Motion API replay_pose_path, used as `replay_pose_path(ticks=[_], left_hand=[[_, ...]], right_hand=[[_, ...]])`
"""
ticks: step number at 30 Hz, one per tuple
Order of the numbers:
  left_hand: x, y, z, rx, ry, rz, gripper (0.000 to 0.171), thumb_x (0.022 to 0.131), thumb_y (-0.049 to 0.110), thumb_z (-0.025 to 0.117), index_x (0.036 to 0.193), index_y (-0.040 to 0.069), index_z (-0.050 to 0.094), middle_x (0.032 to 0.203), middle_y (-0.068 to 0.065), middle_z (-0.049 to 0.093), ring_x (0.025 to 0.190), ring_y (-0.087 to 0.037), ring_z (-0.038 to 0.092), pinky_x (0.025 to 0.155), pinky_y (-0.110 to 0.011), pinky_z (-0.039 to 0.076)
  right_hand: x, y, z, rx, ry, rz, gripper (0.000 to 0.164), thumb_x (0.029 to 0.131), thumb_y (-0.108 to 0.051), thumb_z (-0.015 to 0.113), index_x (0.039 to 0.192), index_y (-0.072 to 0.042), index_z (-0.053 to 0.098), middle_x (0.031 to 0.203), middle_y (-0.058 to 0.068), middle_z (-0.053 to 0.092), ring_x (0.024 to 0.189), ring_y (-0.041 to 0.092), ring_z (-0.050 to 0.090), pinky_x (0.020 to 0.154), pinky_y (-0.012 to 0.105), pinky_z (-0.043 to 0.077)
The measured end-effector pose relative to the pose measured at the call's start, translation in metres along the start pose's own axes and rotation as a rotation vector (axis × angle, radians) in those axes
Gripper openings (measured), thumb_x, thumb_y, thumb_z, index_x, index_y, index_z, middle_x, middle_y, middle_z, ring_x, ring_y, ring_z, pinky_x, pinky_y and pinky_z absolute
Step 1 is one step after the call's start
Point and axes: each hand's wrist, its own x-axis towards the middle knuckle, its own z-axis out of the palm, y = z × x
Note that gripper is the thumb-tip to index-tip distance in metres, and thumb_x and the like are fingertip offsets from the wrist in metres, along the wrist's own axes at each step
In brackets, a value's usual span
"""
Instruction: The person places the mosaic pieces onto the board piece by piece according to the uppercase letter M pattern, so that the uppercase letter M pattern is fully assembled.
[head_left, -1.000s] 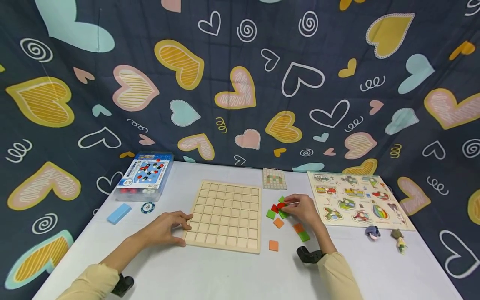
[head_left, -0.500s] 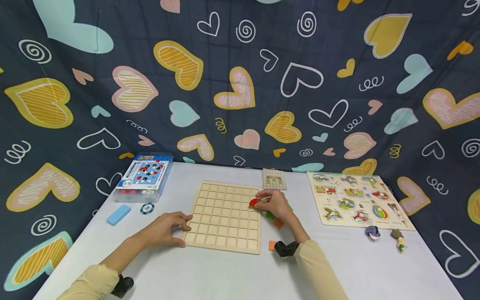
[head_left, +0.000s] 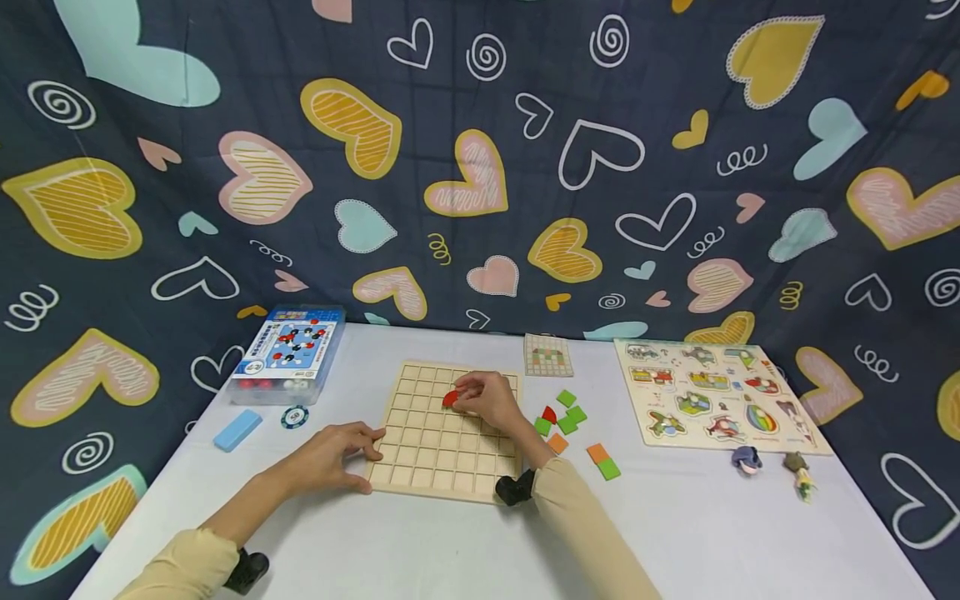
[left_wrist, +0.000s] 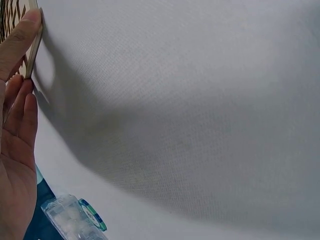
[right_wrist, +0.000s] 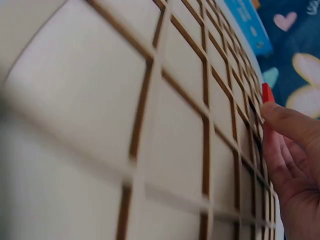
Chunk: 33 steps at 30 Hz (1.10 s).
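Observation:
My right hand pinches a red fan-shaped tile between thumb and fingertips, over the back middle of the wooden grid board. In the right wrist view the tile stands up past the thumb, close over the grid squares. My left hand rests its thumb and fingers along the board's left edge, near the front corner. Seen from the left wrist, the thumb lies over the edge of the board, with straight fingers beside it. A second red tile lies right of the board.
Green tiles and orange tiles lie right of the board. Behind them is a pattern card; farther right are a picture puzzle and two small figures. A plastic box, blue block and round chip stand left.
My right hand has picked a red tile from the loose pile and carried it left over the board. The sleeve now hides the front orange tile. My left hand has not moved.

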Motion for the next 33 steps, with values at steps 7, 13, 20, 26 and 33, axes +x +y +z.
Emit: replay_pose_path(ticks=[7,13,20,26,33], left_hand=[[-0.001,0.002,-0.002,-0.015,-0.011,0.001,0.038,0.066,0.035,0.085,0.098,0.017,0.072,0.126,-0.011,0.062,0.113,-0.029,0.058,0.095,-0.047,0.046],[-0.002,0.001,-0.001,-0.009,-0.004,0.002,0.038,0.067,0.035,0.085,0.098,0.018,0.072,0.127,-0.011,0.062,0.114,-0.028,0.058,0.096,-0.047,0.046],[-0.001,0.0,0.0,-0.02,-0.009,-0.012,0.038,0.067,0.035,0.085,0.098,0.017,0.072,0.127,-0.01,0.061,0.115,-0.028,0.057,0.097,-0.047,0.045],[-0.002,0.0,0.001,-0.023,-0.008,-0.011,0.037,0.067,0.035,0.084,0.098,0.018,0.072,0.128,-0.01,0.061,0.115,-0.028,0.057,0.097,-0.048,0.045],[-0.002,-0.002,0.002,-0.02,0.001,-0.011,0.038,0.066,0.035,0.085,0.098,0.018,0.072,0.128,-0.01,0.061,0.114,-0.028,0.058,0.096,-0.047,0.046]], right_hand=[[0.006,-0.014,0.023,0.013,-0.027,-0.019,0.027,0.076,0.008,0.074,0.102,0.012,0.066,0.096,0.024,0.069,0.082,0.034,0.069,0.067,0.025,0.057],[0.017,-0.004,0.038,-0.066,0.001,-0.024,0.026,0.074,0.004,0.078,0.099,0.007,0.069,0.094,0.017,0.071,0.079,0.027,0.069,0.064,0.018,0.054],[0.018,-0.008,0.042,-0.11,0.021,-0.034,0.026,0.073,0.0,0.08,0.097,0.005,0.07,0.089,0.014,0.072,0.071,0.02,0.067,0.061,0.019,0.053],[0.016,-0.007,0.045,-0.122,0.036,-0.075,0.023,0.074,-0.002,0.08,0.094,0.004,0.07,0.087,0.014,0.072,0.066,0.016,0.064,0.058,0.019,0.051],[0.014,-0.007,0.049,-0.104,0.054,-0.108,0.022,0.075,0.0,0.079,0.095,0.005,0.07,0.086,0.016,0.072,0.063,0.014,0.063,0.058,0.018,0.051]])
